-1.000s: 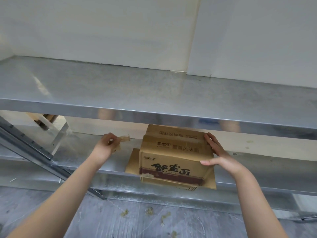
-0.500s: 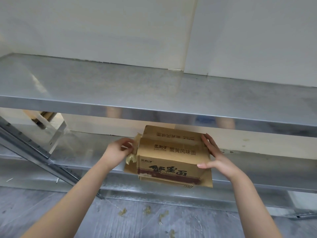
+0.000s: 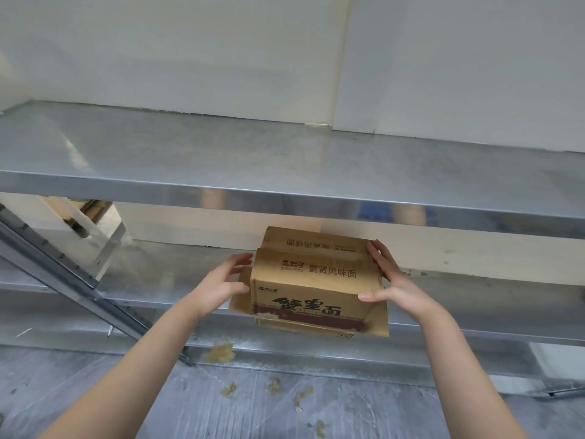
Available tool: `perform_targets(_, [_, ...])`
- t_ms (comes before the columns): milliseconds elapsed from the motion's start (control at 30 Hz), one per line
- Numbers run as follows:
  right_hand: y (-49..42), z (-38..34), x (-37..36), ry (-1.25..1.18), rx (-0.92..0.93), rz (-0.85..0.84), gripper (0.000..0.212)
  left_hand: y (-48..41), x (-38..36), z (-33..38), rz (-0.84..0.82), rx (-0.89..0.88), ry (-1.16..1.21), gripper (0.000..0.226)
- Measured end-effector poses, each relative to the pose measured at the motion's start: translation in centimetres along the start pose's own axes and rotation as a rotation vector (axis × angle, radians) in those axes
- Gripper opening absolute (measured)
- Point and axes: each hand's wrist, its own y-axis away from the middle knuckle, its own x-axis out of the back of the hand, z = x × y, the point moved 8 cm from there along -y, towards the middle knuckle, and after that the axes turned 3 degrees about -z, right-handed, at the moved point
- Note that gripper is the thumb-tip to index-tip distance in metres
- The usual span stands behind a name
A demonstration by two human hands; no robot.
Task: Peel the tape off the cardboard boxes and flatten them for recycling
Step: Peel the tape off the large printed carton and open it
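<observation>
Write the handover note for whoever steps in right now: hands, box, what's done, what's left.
Left hand: open, holding nothing, at the left side of the cardboard box.
Right hand: straight fingers braced against the box's right side, thumb on its front.
Box: stands on the lower metal shelf, not yet flattened, with bottom flaps sticking out left and right.
Done: crumpled tape scraps lie on the floor below.
Left: check for remaining tape, which I cannot make out from here, then flatten the box.
</observation>
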Motion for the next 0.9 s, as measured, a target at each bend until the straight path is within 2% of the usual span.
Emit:
perform_targets(67, [0.0, -0.1, 0.0, -0.003, 0.003, -0.002, 0.120, 0.0, -1.2, 0.6, -0.120, -0.025, 0.030, 0.070])
perform_targets(133, [0.1, 0.2, -0.1, -0.007, -0.001, -0.021, 0.122, -0.1, -1.7, 1.2, -0.130, -0.021, 0.094, 0.059])
perform_targets(200, [0.3, 0.8, -0.3, -0.113, -0.004, -0.056, 0.119, -0.6, -0.9, 1.3, 0.017, 0.023, 0.242, 0.048])
perform_targets(267, [0.5, 1.1, -0.4, -0.382, -0.026, -0.076, 0.102, -1.0, -0.4, 1.3, 0.152, 0.063, 0.317, 0.031])
perform_targets(333, [0.7, 1.4, -0.2, -0.565, -0.040, -0.029, 0.085, -1.2, -0.4, 1.1, 0.192, 0.089, 0.307, 0.017])
perform_targets(433, [0.9, 2.2, 0.5, -0.649, -0.013, 0.113, 0.061, -1.5, -1.2, 1.1, 0.098, 0.100, 0.490, 0.025])
perform_targets(500, [1.4, 3.1, 0.8, -0.661, 0.005, 0.228, 0.052, -1.4, -1.3, 1.3, 0.036, 0.093, 0.609, 0.028])
perform_targets(567, [2.0, 3.9, 0.6, -0.653, 0.005, 0.305, 0.043, -1.4, -1.2, 1.2, 0.057, 0.089, 0.644, 0.029])
perform_targets(633, [2.3, 4.4, -0.1, -0.696, 0.012, 0.295, 0.048, -1.5, -1.2, 0.8, 0.096, 0.092, 0.614, 0.030])
perform_targets(667, [2.4, 4.5, -0.5, -0.726, -0.001, 0.280, 0.051, -1.5, -1.4, 1.0, 0.091, 0.084, 0.600, 0.036])
perform_targets(733, [2.4, 4.8, -0.5, -0.746, -0.019, 0.279, 0.042, -1.6, -1.8, 1.1, 0.044, 0.085, 0.600, 0.064])
perform_targets(767, [2.4, 5.0, -0.4, -0.742, -0.028, 0.276, 0.039, -1.6, -2.0, 1.1, 0.023, 0.088, 0.620, 0.066])
perform_targets(833, [2.4, 5.1, -0.2, -0.738, -0.036, 0.258, 0.040, -1.5, -2.1, 0.6, 0.012, 0.095, 0.710, 0.047])
perform_targets(900, [2.4, 5.0, -0.1, -0.744, -0.038, 0.256, 0.038, -1.4, -2.1, 0.1, 0.045, 0.114, 0.701, 0.033])
